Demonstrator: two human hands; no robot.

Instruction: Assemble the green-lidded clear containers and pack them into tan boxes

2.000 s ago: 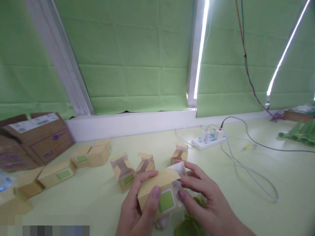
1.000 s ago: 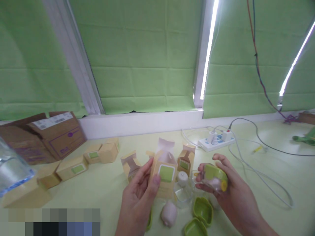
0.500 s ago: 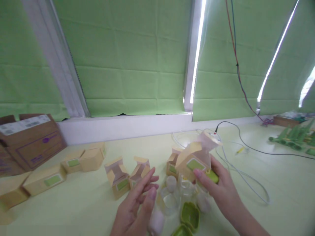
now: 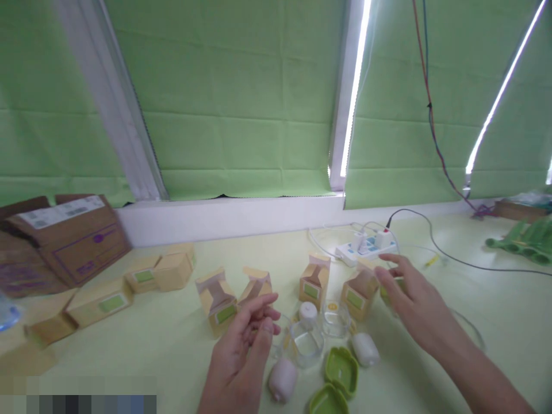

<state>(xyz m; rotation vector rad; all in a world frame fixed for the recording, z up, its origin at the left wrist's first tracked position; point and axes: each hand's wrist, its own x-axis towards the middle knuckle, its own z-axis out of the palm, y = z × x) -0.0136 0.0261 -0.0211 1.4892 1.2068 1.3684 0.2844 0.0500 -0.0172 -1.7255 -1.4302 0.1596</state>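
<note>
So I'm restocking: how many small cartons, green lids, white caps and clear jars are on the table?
Open small tan cartons: 4
Closed small tan cartons: about 5, with those at the left edge blurred
Green lids: 2
White caps: 3
Clear jars: 2
Total: about 16

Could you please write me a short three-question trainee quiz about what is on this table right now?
1. True or false: the left hand holds a small tan cardboard box.
2. Which thing is the right hand at? A) the brown shipping carton B) the open tan box with a green label C) the white power strip
3. Fill in: the two green plastic lids lie on the pale yellow table with their hollow side facing ____.

Key: 1 false, it is empty; 2 B; 3 up.
</note>
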